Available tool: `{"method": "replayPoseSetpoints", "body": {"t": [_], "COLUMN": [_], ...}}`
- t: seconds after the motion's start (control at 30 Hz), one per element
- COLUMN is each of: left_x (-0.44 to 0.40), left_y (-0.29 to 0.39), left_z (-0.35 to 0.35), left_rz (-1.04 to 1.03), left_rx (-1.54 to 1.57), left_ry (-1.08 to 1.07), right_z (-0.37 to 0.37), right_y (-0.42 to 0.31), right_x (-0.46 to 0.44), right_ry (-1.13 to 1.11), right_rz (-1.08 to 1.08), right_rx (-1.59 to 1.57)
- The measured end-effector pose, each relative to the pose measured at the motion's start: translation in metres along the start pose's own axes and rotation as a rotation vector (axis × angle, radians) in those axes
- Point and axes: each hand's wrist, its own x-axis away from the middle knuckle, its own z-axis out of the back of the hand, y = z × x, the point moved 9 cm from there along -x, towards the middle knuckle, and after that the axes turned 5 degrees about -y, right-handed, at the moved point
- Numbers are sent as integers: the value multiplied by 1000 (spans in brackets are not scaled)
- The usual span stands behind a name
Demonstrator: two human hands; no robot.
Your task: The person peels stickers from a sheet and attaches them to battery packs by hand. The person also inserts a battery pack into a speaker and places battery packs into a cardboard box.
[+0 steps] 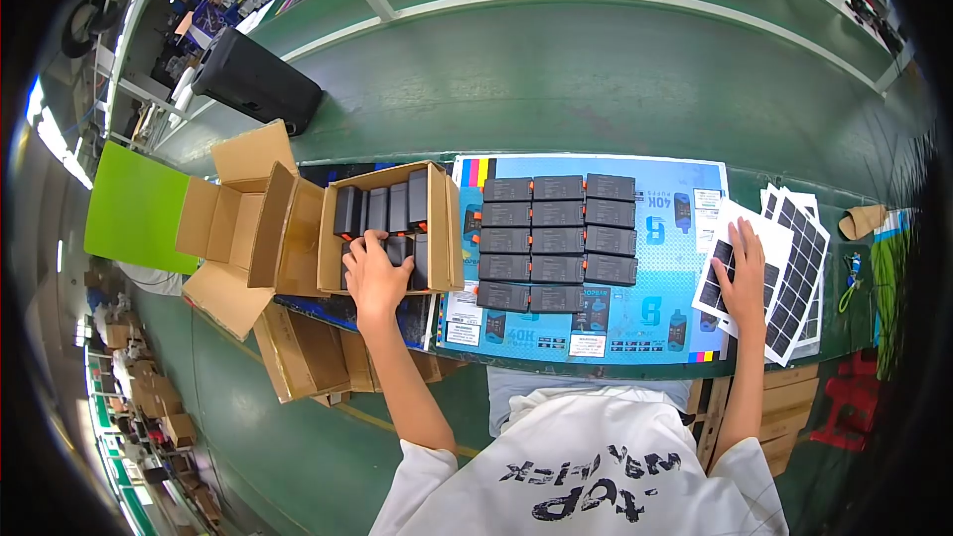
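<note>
My left hand (375, 273) reaches into an open cardboard box (444, 228). Its fingers are bent over a black battery pack (399, 250), with the thumb apart on the right side; the fingertips are partly hidden. More black packs stand on edge in the box, some showing orange-red connectors. My right hand (743, 273) lies flat, fingers stretched out, on white sheets bearing black rectangular labels (794, 238). Between my hands, several black battery packs (558, 241) with orange connectors lie in three columns on a blue printed sheet (660, 323).
An opened cardboard carton (233, 223) with raised flaps stands left of the box, near a bright green panel (134, 206). Beyond the table is a black speaker-like case (256, 79). A brown paper roll (862, 222) lies at the right; cartons (789, 407) sit below.
</note>
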Motion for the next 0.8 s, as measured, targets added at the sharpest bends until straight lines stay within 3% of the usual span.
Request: {"method": "replayPoseSetpoints", "body": {"t": [0.43,0.67,0.8], "left_x": [-3,-21,-18], "left_y": [1,-5,-3], "left_z": [0,-9,-9], "left_rz": [-42,-60,-113], "left_rx": [-87,-67,-42], "left_ry": [57,-155,-112], "right_z": [4,8,10], "right_y": [-2,-3,-4], "right_x": [1,4,6], "right_ry": [52,124,166], "right_rz": [35,72,74], "right_rx": [22,-15,-34]}}
